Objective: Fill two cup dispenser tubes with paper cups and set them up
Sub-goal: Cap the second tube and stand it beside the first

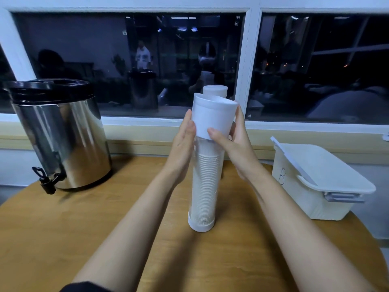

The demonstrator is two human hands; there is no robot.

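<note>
**A:** How would that dispenser tube (203, 186) handle?

**B:** I'd guess light, stiff, slick plastic, and tippy. It stands upright on the table (63, 239), long axis vertical, with paper cups (207, 175) stacked inside. Grab it high: the right hand (231, 138) wraps the white cap (214, 116), and the left hand (184, 140) presses fairly flat beside it.
</note>
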